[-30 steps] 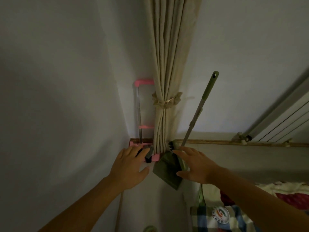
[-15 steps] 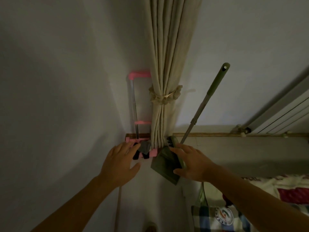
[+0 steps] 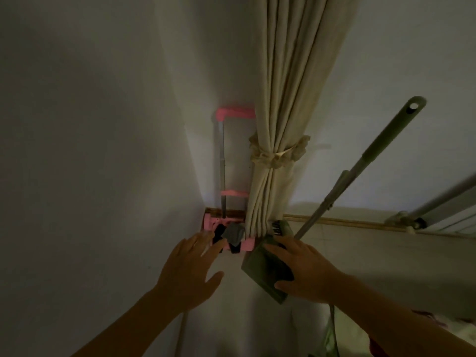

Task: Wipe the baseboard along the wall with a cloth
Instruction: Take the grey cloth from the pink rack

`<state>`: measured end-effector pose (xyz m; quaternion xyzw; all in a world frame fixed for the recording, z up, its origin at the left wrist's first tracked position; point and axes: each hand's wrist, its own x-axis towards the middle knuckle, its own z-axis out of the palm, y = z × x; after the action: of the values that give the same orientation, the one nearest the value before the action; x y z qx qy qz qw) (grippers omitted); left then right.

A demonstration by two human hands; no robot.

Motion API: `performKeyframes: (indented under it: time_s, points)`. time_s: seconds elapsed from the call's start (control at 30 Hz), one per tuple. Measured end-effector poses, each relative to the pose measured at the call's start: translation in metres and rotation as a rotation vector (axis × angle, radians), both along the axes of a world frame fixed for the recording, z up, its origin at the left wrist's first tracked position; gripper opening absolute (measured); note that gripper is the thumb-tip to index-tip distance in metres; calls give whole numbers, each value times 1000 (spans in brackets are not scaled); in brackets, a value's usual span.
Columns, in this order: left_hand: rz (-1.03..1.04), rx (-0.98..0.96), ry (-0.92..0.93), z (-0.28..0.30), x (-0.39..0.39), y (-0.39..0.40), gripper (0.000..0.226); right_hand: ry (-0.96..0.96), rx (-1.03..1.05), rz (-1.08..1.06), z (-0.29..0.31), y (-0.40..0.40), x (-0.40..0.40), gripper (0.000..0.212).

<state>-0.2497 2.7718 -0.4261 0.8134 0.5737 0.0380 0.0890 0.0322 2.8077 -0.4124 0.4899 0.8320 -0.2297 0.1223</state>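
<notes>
A brown baseboard (image 3: 360,224) runs along the foot of the far wall, with a short piece (image 3: 233,213) showing in the corner behind a pink cart. My right hand (image 3: 304,270) presses on a folded green cloth (image 3: 262,271) on the floor, just in front of the curtain's foot. My left hand (image 3: 189,271) is spread flat with fingers apart, fingertips touching the cart's pink base (image 3: 213,224), and it holds nothing.
A tied beige curtain (image 3: 283,124) hangs into the corner. The pink cart handle (image 3: 235,113) stands behind it. A grey-green mop pole (image 3: 360,163) leans on the wall at the right. A radiator (image 3: 443,202) and patterned bedding (image 3: 432,328) lie at the right.
The view has drawn closer to the corner. Both hands stay low near the cart and curtain, and my right hand still presses the green cloth.
</notes>
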Motion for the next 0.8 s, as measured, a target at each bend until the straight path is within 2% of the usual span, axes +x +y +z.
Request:
performKeyframes:
  time_s: [0.3, 0.5, 0.8]
  points:
    - [72, -26, 10, -93, -1, 27, 65, -2, -20, -27, -98, 26, 2, 88]
    - [18, -11, 4, -186, 4, 48, 83, 17, 51, 6, -184, 47, -1, 86]
    - [-5, -27, -33, -305, -6, 75, 80, 50, 73, -23, -307, 73, -15, 89]
